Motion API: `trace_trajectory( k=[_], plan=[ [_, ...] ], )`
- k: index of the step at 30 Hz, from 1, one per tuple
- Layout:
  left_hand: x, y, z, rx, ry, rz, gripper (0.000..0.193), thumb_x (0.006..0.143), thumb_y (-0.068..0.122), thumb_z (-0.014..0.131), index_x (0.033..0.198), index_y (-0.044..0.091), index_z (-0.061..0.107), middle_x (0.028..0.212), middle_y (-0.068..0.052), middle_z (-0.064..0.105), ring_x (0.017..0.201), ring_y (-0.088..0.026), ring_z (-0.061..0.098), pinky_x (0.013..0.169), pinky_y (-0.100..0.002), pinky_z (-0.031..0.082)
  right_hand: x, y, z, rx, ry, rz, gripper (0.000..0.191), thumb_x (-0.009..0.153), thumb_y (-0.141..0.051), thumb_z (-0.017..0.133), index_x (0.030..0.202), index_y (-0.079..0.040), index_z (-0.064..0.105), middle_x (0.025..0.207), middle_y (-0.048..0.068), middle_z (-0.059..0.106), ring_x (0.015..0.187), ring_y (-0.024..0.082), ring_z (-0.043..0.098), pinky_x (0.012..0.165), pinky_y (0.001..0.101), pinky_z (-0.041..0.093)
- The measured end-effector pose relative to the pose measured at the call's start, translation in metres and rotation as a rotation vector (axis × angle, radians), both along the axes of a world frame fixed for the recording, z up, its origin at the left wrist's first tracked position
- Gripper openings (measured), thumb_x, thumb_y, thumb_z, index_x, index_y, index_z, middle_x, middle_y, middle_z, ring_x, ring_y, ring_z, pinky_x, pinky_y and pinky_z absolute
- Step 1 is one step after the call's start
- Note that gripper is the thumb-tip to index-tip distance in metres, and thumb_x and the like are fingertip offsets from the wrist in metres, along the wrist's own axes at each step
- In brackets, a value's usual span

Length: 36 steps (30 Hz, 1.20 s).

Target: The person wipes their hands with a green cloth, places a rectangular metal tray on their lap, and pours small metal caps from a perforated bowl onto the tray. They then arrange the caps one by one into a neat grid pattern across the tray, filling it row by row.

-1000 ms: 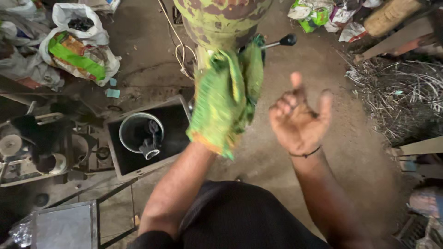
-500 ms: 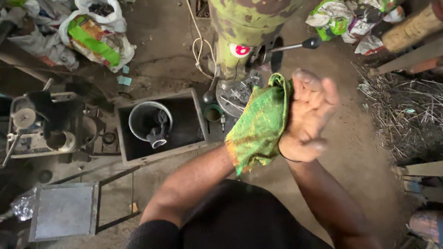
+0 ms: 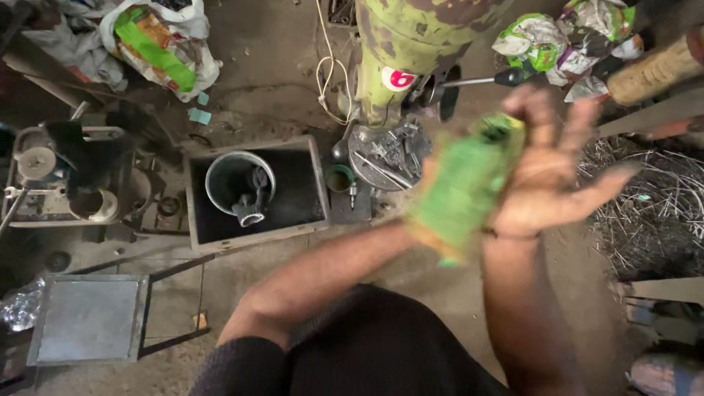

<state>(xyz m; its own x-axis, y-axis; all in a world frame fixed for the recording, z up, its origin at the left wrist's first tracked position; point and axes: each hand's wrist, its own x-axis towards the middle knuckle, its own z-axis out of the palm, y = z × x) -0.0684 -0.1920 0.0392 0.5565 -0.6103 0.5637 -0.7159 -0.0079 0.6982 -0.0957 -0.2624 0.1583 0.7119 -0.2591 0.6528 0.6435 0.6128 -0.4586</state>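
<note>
A green and yellow cloth, blurred by motion, is bunched in my left hand, which is almost wholly hidden under it. The cloth presses against the palm side of my right hand, whose fingers are spread and point up and to the right. A thin band circles my right wrist. Both forearms reach up from the bottom of the view, above a dirt floor. Just beyond the hands stands a green machine column.
At the column's foot lies a round tray of metal parts. A lever with a black knob sticks out right. A metal box holds a bucket. Bags lie top left, a metal-framed panel bottom left, tangled wire right.
My right hand has uncurled from the cloth and its fingers now spread wide. The cloth has slid down toward the right wrist and palm.
</note>
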Motion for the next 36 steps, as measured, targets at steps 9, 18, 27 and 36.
trace_trajectory(
  k=[9,18,27,36],
  plan=[
    [0.048,0.018,0.082,-0.084,0.498,0.164,0.039,0.097,0.028,0.061,0.128,0.005,0.057,0.102,-0.020,0.066,0.099,-0.037,0.066,0.084,-0.046,0.050,-0.055,0.032,-0.127,-1.091,0.643,-0.757,0.075,0.114,-0.039,0.034,0.166,0.003,0.000,0.176,0.020,0.000,0.163,0.032,0.003,0.131,0.0437,0.011],
    [0.056,0.029,0.083,0.053,0.997,-0.201,0.047,0.088,0.032,0.062,0.120,-0.001,0.071,0.092,-0.019,0.076,0.078,-0.035,0.076,0.072,-0.050,0.062,-0.060,0.031,-0.056,-1.426,0.134,-1.550,0.053,0.105,-0.029,0.041,0.140,0.011,0.043,0.139,0.036,0.043,0.129,0.054,0.039,0.113,0.0554,0.030],
    [-0.005,0.006,0.023,0.020,0.956,-0.669,0.099,0.101,0.075,0.024,0.159,-0.004,0.033,0.156,-0.026,0.046,0.150,-0.034,0.038,0.120,-0.040,0.029,-0.041,-0.068,-0.136,-0.511,0.796,-0.992,0.040,0.113,-0.026,0.055,0.098,0.011,0.057,0.091,0.019,0.058,0.082,0.031,0.050,0.073,0.0432,0.041],
    [0.014,0.041,0.033,0.328,0.294,-0.739,0.114,0.091,0.080,0.048,0.162,-0.006,0.024,0.169,-0.034,0.023,0.157,-0.045,0.026,0.127,-0.050,0.024,-0.011,-0.140,-0.153,-0.237,0.688,-0.704,0.045,0.110,-0.043,0.053,0.130,-0.003,0.059,0.120,0.010,0.063,0.110,0.025,0.059,0.099,0.0410,0.050]
  ],
)
